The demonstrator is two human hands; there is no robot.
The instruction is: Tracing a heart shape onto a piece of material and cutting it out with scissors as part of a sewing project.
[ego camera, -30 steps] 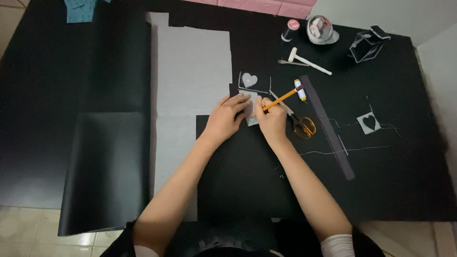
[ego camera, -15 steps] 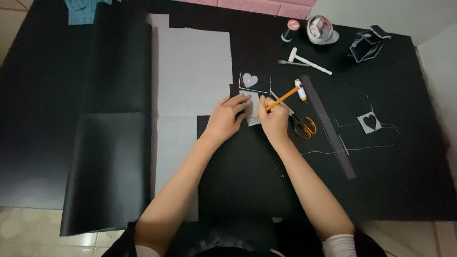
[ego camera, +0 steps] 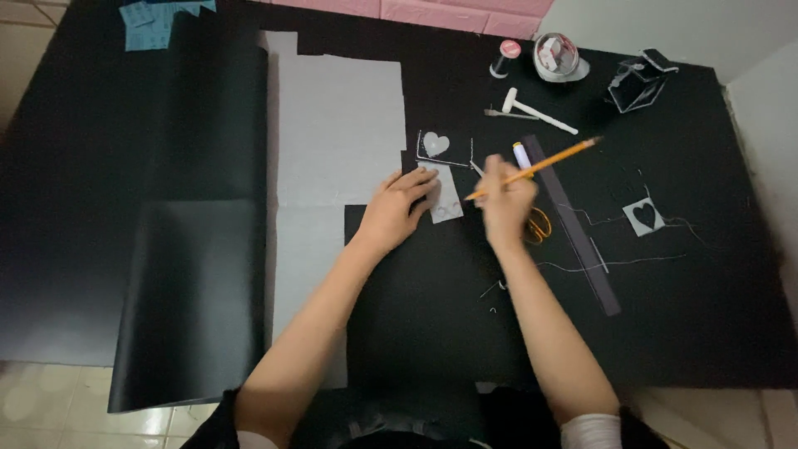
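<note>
Pinning the small white card (ego camera: pixel 446 202) flat with open fingers, the left hand (ego camera: pixel 397 212) could let it skid, since just right of the card the right hand (ego camera: pixel 505 202), clamped on the yellow pencil (ego camera: pixel 536 169), hovers blurred above scissors (ego camera: pixel 539 224).

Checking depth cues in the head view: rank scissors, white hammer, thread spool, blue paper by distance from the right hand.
1. Scissors: just right of the right hand, partly under it.
2. White hammer: above it.
3. Thread spool: farther up, near the table's back edge.
4. Blue paper: far top-left corner.
</note>
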